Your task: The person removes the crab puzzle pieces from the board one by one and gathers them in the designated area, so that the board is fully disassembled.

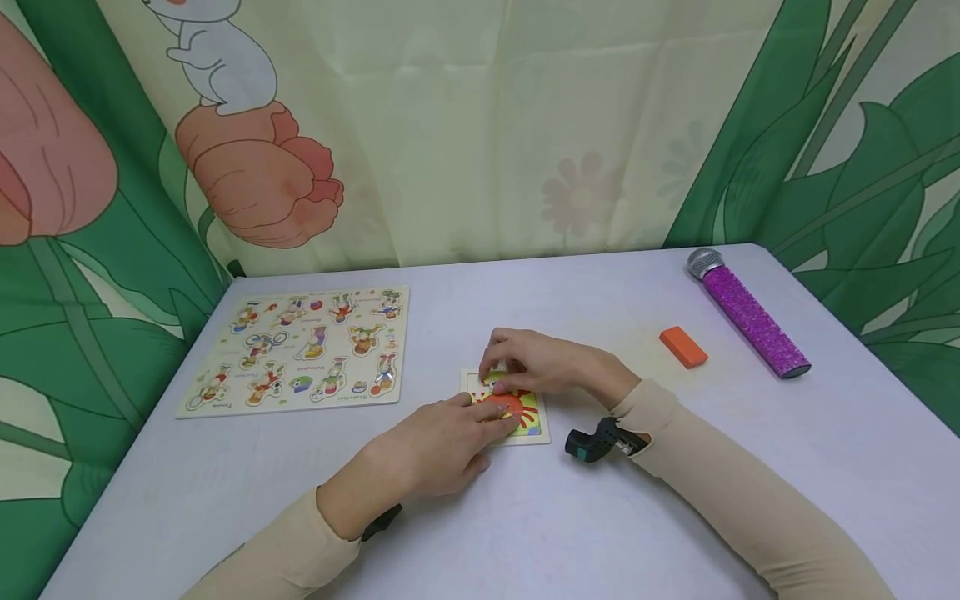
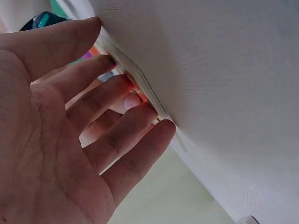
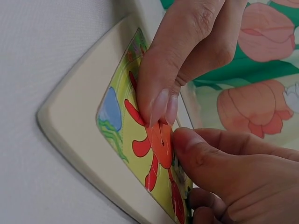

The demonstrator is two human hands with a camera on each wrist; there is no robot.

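A small square crab puzzle lies on the table, a red-orange crab on yellow inside a pale frame. My left hand reaches over its near left side, and its extended fingers press on the crab's body. In the left wrist view, the left hand has its fingertips along the puzzle's edge. From the far side, my right hand pinches the puzzle's upper part between thumb and curled fingers. The right thumb meets the crab's edge; the other right fingertips are partly hidden.
A larger picture puzzle board with several sports figures lies at the left. An orange block and a glittery purple microphone lie at the right. A printed curtain hangs behind the white table.
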